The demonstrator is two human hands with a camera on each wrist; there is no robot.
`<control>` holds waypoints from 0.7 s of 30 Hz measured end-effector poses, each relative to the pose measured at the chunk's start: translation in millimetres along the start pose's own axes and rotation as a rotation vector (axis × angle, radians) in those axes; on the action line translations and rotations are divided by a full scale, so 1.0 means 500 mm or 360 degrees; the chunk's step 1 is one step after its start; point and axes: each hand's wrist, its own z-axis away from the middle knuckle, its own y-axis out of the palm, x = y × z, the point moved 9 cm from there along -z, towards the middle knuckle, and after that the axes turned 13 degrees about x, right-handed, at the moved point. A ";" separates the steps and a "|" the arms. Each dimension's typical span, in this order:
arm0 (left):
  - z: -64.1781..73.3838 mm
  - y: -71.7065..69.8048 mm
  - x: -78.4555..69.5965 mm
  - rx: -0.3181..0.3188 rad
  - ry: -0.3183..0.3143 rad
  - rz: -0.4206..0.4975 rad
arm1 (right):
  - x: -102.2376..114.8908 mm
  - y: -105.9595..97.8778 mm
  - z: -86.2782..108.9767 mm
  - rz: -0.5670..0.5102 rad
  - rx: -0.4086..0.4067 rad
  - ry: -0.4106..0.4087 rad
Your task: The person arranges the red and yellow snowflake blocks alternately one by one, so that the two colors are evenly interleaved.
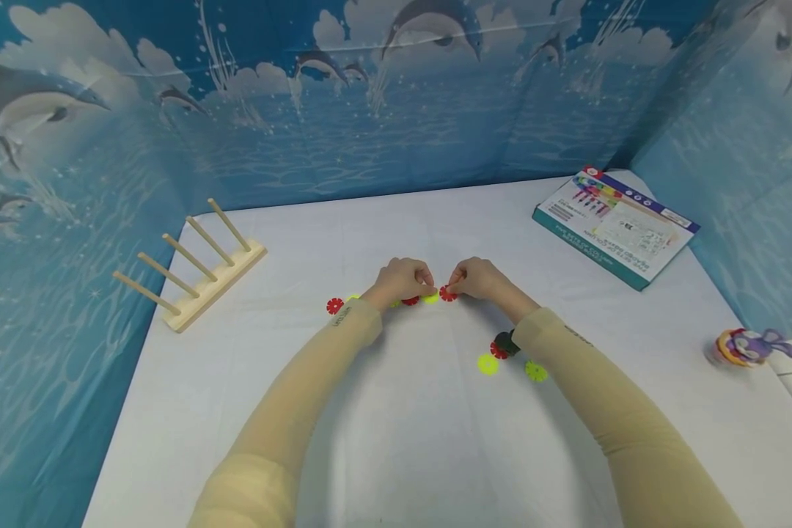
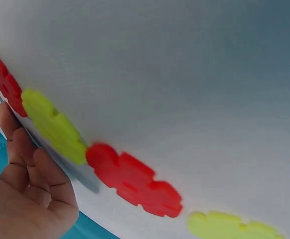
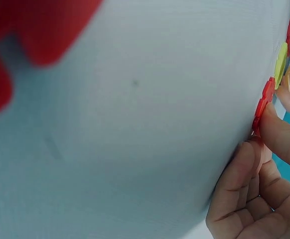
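My left hand (image 1: 398, 281) pinches a yellow-green notched disc (image 1: 430, 298) at the right end of a line of discs on the white table. Just to its right, my right hand (image 1: 482, 279) pinches a red notched disc (image 1: 447, 293) between thumb and forefinger. In the right wrist view this red disc (image 3: 263, 104) stands tilted, its upper tip right at the yellow-green disc (image 3: 281, 64). Along the line, red (image 2: 135, 180) and yellow-green (image 2: 54, 125) discs alternate edge to edge. The left forearm covers part of that line in the head view.
Loose yellow-green (image 1: 488, 364), red (image 1: 499, 350) and dark green (image 1: 507, 342) discs lie beside the right forearm. A wooden rack with upright pegs (image 1: 218, 290) stands at left. A game box (image 1: 620, 220) lies at back right, and a purple rabbit-eared toy (image 1: 749, 347) near the right edge.
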 end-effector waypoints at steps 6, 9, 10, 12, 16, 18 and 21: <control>-0.006 0.002 -0.013 -0.0026 0.0016 -0.0052 | 0.001 -0.001 0.001 -0.0001 -0.0005 -0.0021; -0.007 0.005 -0.017 -0.0033 0.0014 -0.0061 | 0.001 -0.002 0.002 0.0004 -0.0005 -0.0030; -0.008 0.006 -0.018 -0.0036 0.0008 -0.0070 | 0.000 -0.003 0.001 0.0003 -0.0005 -0.0030; -0.007 0.007 -0.018 -0.0040 -0.0012 -0.0081 | -0.001 -0.003 -0.001 -0.0004 0.0001 -0.0032; -0.005 0.007 -0.018 -0.0046 -0.0045 -0.0068 | -0.002 -0.002 -0.005 -0.0008 0.0009 -0.0033; -0.004 0.006 -0.018 -0.0050 -0.0052 -0.0052 | -0.002 -0.001 -0.006 -0.0011 0.0014 -0.0026; -0.005 0.008 -0.018 -0.0060 -0.0054 -0.0044 | -0.002 0.001 -0.006 -0.0014 0.0021 -0.0017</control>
